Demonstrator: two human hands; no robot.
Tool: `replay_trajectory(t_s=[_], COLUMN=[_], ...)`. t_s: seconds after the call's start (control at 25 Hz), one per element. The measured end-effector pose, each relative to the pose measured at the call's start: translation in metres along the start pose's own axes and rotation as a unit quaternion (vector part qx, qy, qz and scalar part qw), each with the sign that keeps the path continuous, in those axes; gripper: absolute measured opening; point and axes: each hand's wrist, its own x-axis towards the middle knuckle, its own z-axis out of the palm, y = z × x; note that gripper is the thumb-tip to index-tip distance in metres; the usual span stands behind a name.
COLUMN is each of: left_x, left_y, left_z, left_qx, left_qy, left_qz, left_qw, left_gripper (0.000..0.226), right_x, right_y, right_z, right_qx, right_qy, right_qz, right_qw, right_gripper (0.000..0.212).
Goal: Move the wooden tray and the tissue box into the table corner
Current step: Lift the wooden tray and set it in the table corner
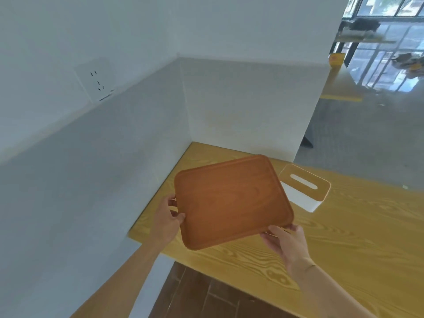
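Observation:
The brown wooden tray (pixel 231 200) is held in the air above the yellow wood-grain table (pixel 344 237), tilted and turned at an angle. My left hand (pixel 168 218) grips its left edge. My right hand (pixel 284 239) grips its near right corner. The tissue box (pixel 306 188), white with a wooden slotted lid, stands on the table just right of the tray, partly hidden behind it. The table corner (pixel 195 149), where two white walls meet, lies beyond the tray.
White walls border the table on the left and at the back, with a socket (pixel 98 84) on the left wall. The table's near edge drops to a brown tiled floor (pixel 202 294). An open floor area lies at the far right.

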Motion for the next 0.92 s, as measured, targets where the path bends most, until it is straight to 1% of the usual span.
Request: replay_trajectory(t_s=[0.2,0.36,0.64,0.92], left_x=[0.032,0.058,0.118,0.193], left_y=[-0.024,-0.033,-0.039,-0.021], left_z=[-0.037,-0.044,-0.030,0.010], left_qx=[0.020,0.026,0.036,0.110], left_qy=[-0.016,-0.034,-0.043,-0.084], left_qz=[0.010,0.002,-0.013,-0.009], left_qw=[1.000,0.999,0.998,0.990], left_gripper=[0.056,0.058,0.056,0.057], right_x=[-0.006,0.003,0.062,0.131], right_y=[0.023,0.028,0.025,0.011], right_z=[0.050,0.070,0.099,0.102], right_qx=[0.004,-0.003,-0.002,-0.048], right_qy=[0.013,0.030,0.041,0.066], right_qz=[0.001,0.002,0.015,0.053], right_qw=[1.000,1.000,0.999,0.995], right_gripper=[0.048,0.050,0.047,0.034])
